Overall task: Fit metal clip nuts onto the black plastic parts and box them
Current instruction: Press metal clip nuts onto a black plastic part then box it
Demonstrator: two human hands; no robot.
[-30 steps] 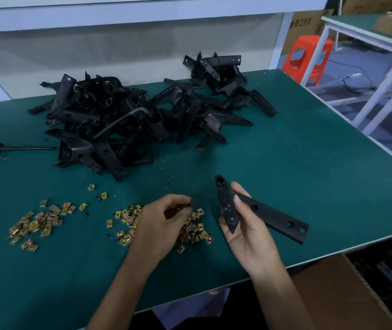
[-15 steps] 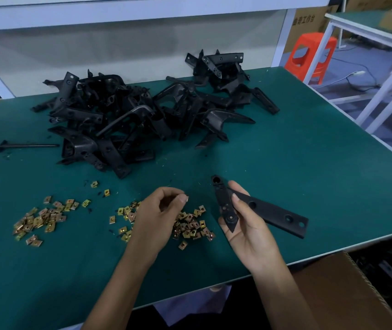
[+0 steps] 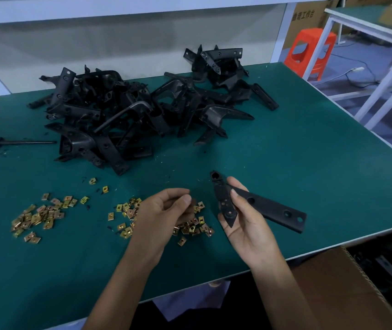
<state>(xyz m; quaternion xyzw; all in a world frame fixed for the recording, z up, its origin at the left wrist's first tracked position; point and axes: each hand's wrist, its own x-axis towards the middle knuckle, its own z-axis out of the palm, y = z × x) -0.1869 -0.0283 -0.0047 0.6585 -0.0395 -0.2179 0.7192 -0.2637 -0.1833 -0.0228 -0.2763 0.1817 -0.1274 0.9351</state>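
Head view: right hand (image 3: 245, 226) grips a black plastic part (image 3: 273, 208); left hand (image 3: 161, 216) pinches a clip nut (image 3: 193, 201).

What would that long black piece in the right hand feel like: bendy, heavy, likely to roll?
Probably stiff: the black piece juts past the right hand without sagging. Likely light, since that hand alone holds it up by one end. Its flat strip shape shouldn't roll.
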